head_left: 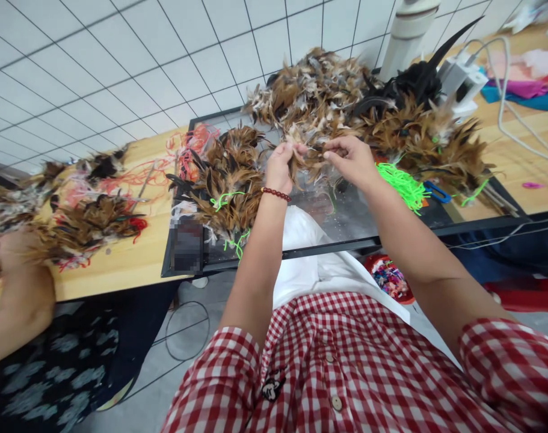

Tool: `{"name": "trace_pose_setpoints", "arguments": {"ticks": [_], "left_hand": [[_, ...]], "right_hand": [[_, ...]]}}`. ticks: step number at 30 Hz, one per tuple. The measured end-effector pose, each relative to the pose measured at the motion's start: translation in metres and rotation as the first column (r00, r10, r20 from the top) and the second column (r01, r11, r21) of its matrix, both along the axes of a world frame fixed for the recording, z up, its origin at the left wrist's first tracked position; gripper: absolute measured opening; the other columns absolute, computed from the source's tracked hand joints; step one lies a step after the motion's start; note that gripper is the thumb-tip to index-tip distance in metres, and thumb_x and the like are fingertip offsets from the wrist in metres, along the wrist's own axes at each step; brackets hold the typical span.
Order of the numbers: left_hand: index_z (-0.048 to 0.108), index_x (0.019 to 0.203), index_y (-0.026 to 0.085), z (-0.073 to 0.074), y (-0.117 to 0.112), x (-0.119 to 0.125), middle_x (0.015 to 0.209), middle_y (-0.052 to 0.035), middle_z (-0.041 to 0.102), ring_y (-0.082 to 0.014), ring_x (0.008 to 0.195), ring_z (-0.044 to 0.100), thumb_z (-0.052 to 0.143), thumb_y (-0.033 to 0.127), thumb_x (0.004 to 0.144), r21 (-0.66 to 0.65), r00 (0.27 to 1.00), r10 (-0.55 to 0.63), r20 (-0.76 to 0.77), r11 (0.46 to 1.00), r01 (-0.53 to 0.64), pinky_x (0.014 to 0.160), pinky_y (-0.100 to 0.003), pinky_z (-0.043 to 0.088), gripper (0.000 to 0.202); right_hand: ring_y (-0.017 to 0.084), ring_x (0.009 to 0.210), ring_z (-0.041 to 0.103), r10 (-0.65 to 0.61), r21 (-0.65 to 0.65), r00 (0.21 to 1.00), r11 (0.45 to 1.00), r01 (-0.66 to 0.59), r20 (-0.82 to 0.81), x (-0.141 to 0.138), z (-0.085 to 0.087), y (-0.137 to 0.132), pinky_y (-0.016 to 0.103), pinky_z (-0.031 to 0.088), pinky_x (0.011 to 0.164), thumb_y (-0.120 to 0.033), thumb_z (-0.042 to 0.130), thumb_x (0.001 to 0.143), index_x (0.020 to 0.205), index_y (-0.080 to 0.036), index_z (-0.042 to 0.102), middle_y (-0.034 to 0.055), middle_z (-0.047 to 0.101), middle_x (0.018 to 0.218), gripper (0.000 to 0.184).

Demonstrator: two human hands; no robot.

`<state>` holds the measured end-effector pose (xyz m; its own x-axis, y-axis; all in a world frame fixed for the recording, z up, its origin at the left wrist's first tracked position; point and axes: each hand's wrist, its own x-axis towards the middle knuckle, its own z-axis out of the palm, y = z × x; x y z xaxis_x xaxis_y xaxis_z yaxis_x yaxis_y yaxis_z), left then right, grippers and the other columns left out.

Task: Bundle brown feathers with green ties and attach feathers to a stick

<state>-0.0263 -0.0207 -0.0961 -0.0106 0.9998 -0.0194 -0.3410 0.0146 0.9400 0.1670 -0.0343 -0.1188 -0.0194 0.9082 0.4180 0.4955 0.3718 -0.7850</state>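
My left hand [280, 166], with a red bead bracelet on the wrist, is closed around a small bunch of brown feathers [310, 157]. My right hand [352, 159] pinches the other end of the same bunch. Both hands hover over a glass-topped panel [346, 219] on the table. Behind them lies a big heap of brown and black feathers [346, 102]. A smaller tied bundle of feathers [224, 180] lies left of my left hand. Neon green string [402, 183] sits just right of my right hand.
A co-worker's hand [7, 252] at the far left holds feathers over the wooden table [129, 258], beside red strings [142, 174]. Blue scissors [436, 192], a white power strip [458, 78] with cables and a white stand [406, 36] are at the right. A red bowl [388, 279] sits below.
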Motion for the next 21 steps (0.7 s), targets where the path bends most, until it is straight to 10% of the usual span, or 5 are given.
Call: {"name": "trace_pose_setpoints", "arguments": {"ticks": [11, 21], "left_hand": [[0.063, 0.068, 0.019, -0.001, -0.024, 0.024, 0.056, 0.0043, 0.058, -0.0092, 0.060, 0.059, 0.084, 0.048, 0.083, 0.065, 0.919, -0.359, -0.161, 0.926, 0.373, 0.075, -0.025, 0.055, 0.038], [0.064, 0.066, 0.017, 0.001, -0.025, 0.030, 0.056, 0.0038, 0.057, -0.0087, 0.061, 0.060, 0.081, 0.034, 0.087, 0.036, 0.939, -0.285, -0.194, 0.954, 0.297, 0.070, -0.021, 0.049, 0.033]], "right_hand": [[0.018, 0.073, 0.070, 0.285, -0.060, 0.834, 0.934, -0.353, -0.472, -0.014, 0.028, -0.019, 0.034, 0.061, 0.067, -0.070, 0.086, 0.071, 0.087, -0.024, 0.074, 0.0008, 0.070, 0.075, 0.050], [0.021, 0.082, 0.068, 0.049, -0.034, 0.948, 0.997, -0.063, -0.313, -0.012, 0.023, -0.008, 0.035, 0.059, 0.076, -0.068, 0.075, 0.085, 0.080, -0.023, 0.068, 0.0030, 0.067, 0.074, 0.046]]}}
